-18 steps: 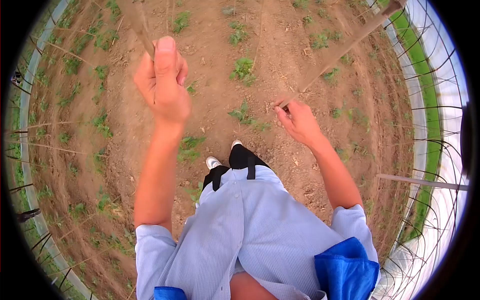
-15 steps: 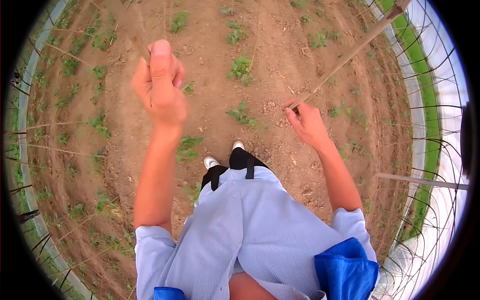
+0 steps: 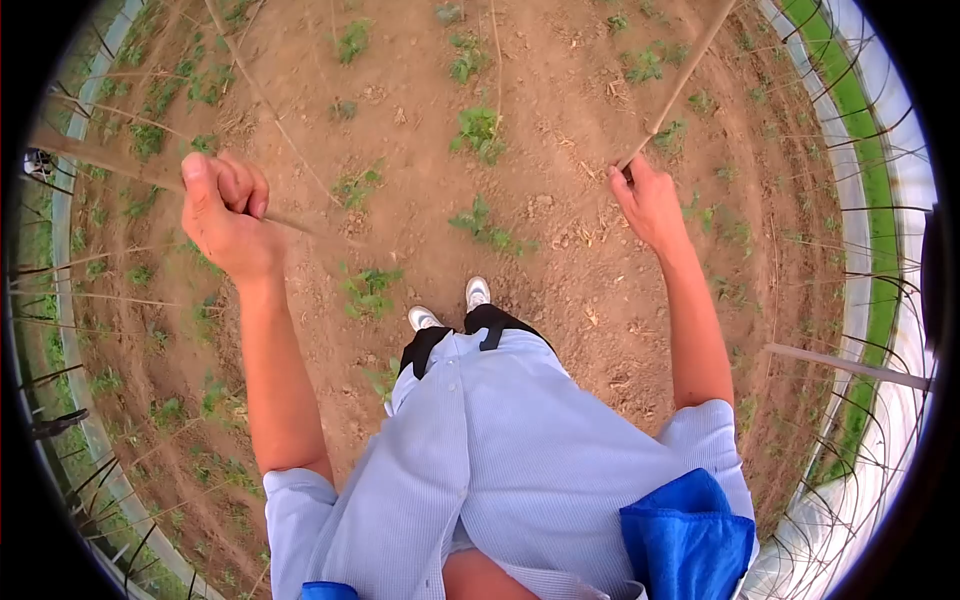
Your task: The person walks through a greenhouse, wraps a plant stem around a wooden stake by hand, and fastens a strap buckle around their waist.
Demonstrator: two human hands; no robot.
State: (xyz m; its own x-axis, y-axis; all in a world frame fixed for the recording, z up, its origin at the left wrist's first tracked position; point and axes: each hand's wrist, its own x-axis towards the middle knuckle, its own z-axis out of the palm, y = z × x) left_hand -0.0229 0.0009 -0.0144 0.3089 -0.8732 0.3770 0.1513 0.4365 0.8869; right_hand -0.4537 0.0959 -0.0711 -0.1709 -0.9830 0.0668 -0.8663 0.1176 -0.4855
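Left hand [image 3: 228, 215], at ten o'clock, is closed round a stick [image 3: 110, 159]; right hand [image 3: 652, 205], at two, pinches a pole [image 3: 687, 70]; best guide both clear of the plants [image 3: 479, 128].

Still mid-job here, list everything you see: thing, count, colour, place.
Left stick: one, brown, upper left
Right stick: one, brown, upper right
Thin sticks: several, brownish, among plants
Plants: many, green, across ground
Soil: brown, throughout
Pole: one, pale, right
Sheeting: white, right edge
Green strip: one, right
Dark rods: many, side edges
Dark object: one, unclear, left edge
Blue cloth: two visible parts, bottom
Shirt: one, light blue, lower centre
Trousers: black, centre
Shoes: two, whitish, centre
Left hand: one, gripping left stick
Right hand: one, gripping right stick's end
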